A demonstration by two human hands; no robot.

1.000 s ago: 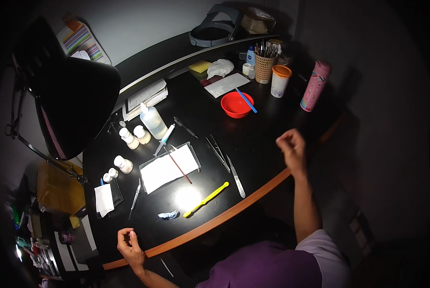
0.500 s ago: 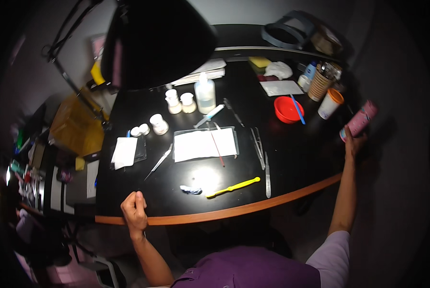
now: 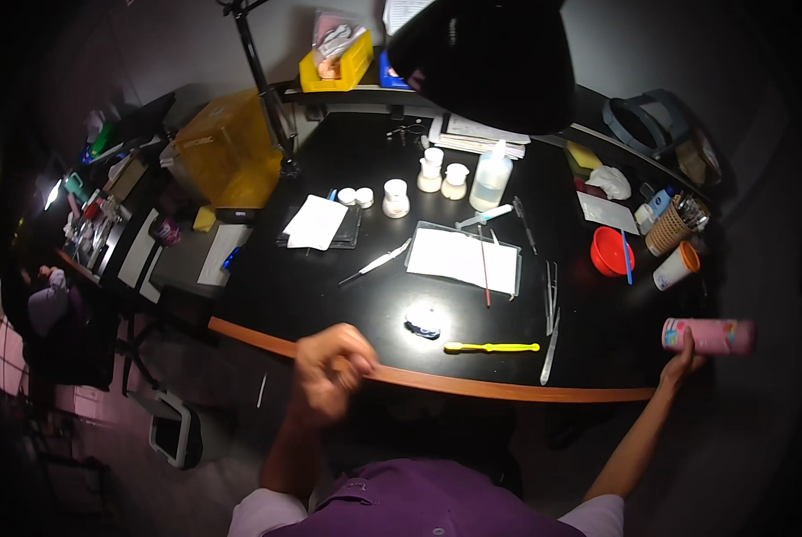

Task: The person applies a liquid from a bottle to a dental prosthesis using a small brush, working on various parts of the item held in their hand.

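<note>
Clearly, your right hand grips the pink cylindrical bottle with multicoloured patches near one end, your thumb across its side, by the right end of the black desk with the orange-brown wooden edge. Your left hand, blurred, curls its fingers closed above that front edge; you can't tell whether it holds anything. Nearest the bottle stands a white cup with an orange lid, beside a round red bowl.

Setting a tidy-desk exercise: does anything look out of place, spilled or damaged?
One oddity: a thin white strip, apparently on the floor rather than on the desk. The pink bottle in the right hand looks sideways, perhaps only through lens distortion. No spill or damage is visible.
</note>
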